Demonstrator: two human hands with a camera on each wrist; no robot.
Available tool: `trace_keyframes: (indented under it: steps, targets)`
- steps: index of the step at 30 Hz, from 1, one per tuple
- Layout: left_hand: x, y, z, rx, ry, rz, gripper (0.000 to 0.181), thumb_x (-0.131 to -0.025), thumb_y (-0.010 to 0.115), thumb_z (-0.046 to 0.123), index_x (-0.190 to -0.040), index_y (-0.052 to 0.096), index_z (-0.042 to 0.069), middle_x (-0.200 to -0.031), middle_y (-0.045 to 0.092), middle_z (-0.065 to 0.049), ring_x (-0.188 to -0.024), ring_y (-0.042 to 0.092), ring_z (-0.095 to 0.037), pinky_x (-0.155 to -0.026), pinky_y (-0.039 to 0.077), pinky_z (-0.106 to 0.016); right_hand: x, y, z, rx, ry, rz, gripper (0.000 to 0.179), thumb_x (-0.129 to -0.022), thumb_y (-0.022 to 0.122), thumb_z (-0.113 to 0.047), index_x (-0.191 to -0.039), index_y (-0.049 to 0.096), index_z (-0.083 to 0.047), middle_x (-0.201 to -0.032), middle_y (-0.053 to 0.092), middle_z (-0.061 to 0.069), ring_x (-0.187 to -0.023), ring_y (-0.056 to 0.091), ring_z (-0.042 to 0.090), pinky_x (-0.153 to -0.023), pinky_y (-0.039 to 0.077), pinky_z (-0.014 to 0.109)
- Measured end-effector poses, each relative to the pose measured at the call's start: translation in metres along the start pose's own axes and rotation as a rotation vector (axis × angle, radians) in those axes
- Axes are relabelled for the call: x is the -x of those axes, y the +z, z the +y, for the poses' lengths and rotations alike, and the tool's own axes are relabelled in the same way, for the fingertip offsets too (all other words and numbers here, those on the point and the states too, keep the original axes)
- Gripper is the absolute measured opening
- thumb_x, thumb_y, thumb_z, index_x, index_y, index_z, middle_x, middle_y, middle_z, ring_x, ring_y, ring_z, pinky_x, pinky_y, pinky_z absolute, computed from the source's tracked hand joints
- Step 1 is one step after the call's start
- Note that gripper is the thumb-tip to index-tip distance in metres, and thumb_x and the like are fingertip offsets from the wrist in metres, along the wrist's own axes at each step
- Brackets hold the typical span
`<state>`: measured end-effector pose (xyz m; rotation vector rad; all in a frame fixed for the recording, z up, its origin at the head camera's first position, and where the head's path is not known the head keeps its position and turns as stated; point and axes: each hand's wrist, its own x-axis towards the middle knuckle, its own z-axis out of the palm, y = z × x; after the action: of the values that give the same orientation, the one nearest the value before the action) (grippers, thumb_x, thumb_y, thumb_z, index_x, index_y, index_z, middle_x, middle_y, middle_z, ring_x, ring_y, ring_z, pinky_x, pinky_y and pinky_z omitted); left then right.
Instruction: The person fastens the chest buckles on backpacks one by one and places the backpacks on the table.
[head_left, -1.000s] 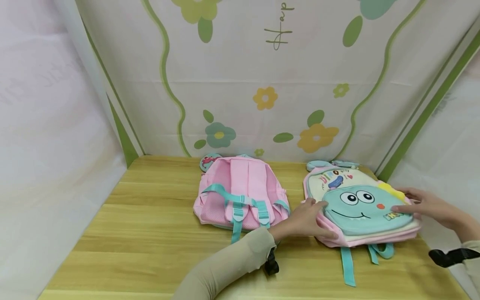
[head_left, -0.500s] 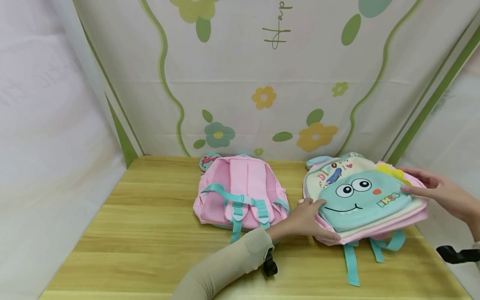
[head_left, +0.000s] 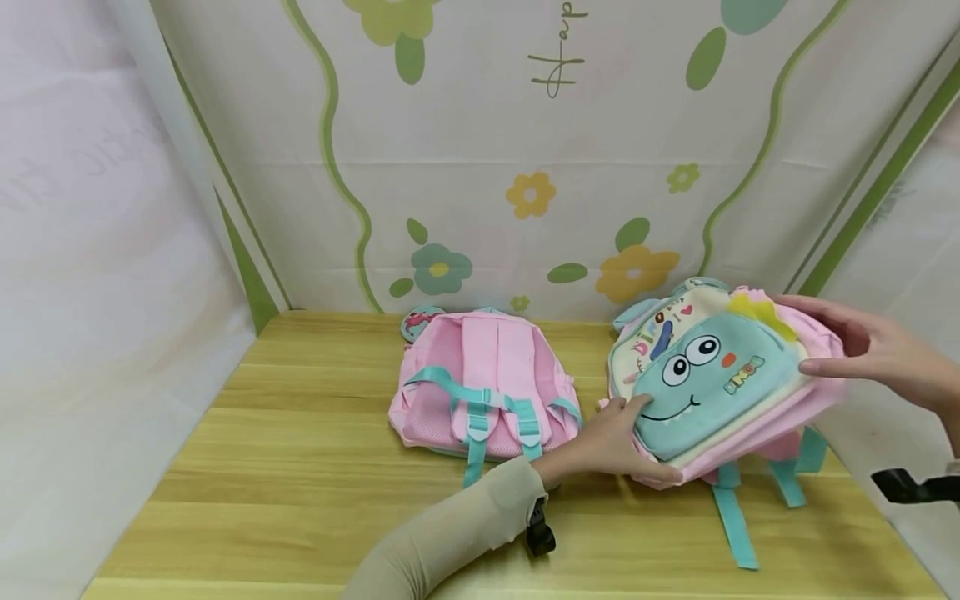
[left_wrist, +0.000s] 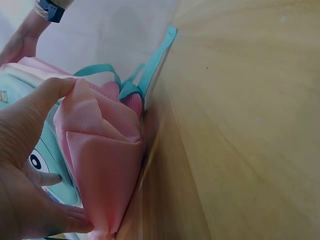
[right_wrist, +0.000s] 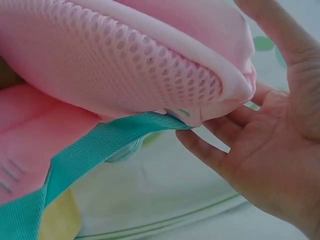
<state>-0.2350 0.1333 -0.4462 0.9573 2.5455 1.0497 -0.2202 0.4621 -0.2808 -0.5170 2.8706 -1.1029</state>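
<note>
A pink-and-teal dinosaur backpack (head_left: 727, 375) is tilted up on its left side at the right of the table, with its smiling face toward me in the head view. My left hand (head_left: 607, 442) grips its lower left side, thumb and fingers spread over the pink side panel (left_wrist: 105, 165) in the left wrist view. At the raised right side, my right hand (head_left: 885, 350) holds the bag with the thumb at the front and fingers behind. The right wrist view shows those fingers against the pink edge by a teal strap (right_wrist: 110, 140). Several teal straps hang below the bag.
Another pink backpack (head_left: 498, 358) lies to the left, its shoulder straps facing up, with a round mermaid charm (head_left: 422, 323) at its top corner. A floral cloth (head_left: 465, 167) backs the wooden table (head_left: 285, 483). Each wrist has a black band.
My right hand has lifted the right side of the dinosaur backpack, tilting it steadily up and leftward. The left hand stays at the lower left side. The other backpack has not moved.
</note>
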Motion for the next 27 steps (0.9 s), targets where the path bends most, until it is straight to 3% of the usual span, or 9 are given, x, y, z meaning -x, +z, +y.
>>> trace_keyframes:
  steps: [4, 12, 20, 24, 27]
  targets:
    - [-0.001, -0.001, -0.002, 0.057, 0.012, -0.001, 0.112, -0.071, 0.085, 0.062, -0.161, 0.026, 0.031, -0.152, 0.045, 0.0, -0.128, 0.051, -0.008, -0.097, 0.049, -0.024, -0.005, 0.0, -0.019, -0.026, -0.073, -0.072, 0.093, -0.083, 0.067, 0.017, -0.162, 0.027, -0.011, -0.143, 0.051, -0.003, -0.111, 0.058, 0.003, -0.078, 0.06, 0.024]
    - [-0.005, -0.001, -0.009, 0.219, 0.112, 0.013, 0.111, -0.074, 0.089, 0.05, -0.161, 0.027, 0.02, -0.161, 0.038, 0.005, -0.141, 0.042, -0.008, -0.109, 0.044, -0.026, -0.02, 0.0, -0.037, -0.003, -0.16, -0.123, 0.105, -0.076, 0.074, 0.019, -0.163, 0.023, -0.011, -0.154, 0.042, 0.002, -0.121, 0.054, 0.0, -0.084, 0.056, 0.018]
    - [-0.012, 0.004, -0.009, 0.286, 0.13, 0.026, 0.11, -0.073, 0.091, 0.043, -0.16, 0.028, 0.016, -0.157, 0.043, 0.003, -0.134, 0.047, -0.004, -0.106, 0.044, -0.021, -0.033, 0.007, -0.055, 0.024, -0.144, -0.076, 0.1, -0.077, 0.077, 0.015, -0.161, 0.03, -0.013, -0.149, 0.048, -0.001, -0.119, 0.056, -0.001, -0.083, 0.055, 0.016]
    - [-0.011, 0.003, -0.009, 0.316, 0.114, 0.019, 0.111, -0.074, 0.091, 0.041, -0.161, 0.025, 0.017, -0.156, 0.042, 0.002, -0.133, 0.047, -0.004, -0.106, 0.045, -0.022, -0.038, 0.012, -0.066, 0.069, -0.117, -0.043, 0.099, -0.076, 0.082, 0.008, -0.159, 0.036, -0.018, -0.145, 0.052, -0.009, -0.116, 0.057, -0.003, -0.082, 0.053, 0.013]
    - [-0.01, 0.0, -0.008, 0.371, 0.139, -0.004, 0.108, -0.075, 0.091, 0.034, -0.159, 0.024, 0.019, -0.152, 0.044, 0.004, -0.128, 0.048, -0.002, -0.104, 0.045, -0.021, -0.041, 0.014, -0.075, 0.104, -0.088, -0.022, 0.098, -0.075, 0.086, 0.001, -0.158, 0.039, -0.023, -0.142, 0.055, -0.014, -0.112, 0.059, -0.003, -0.079, 0.053, 0.013]
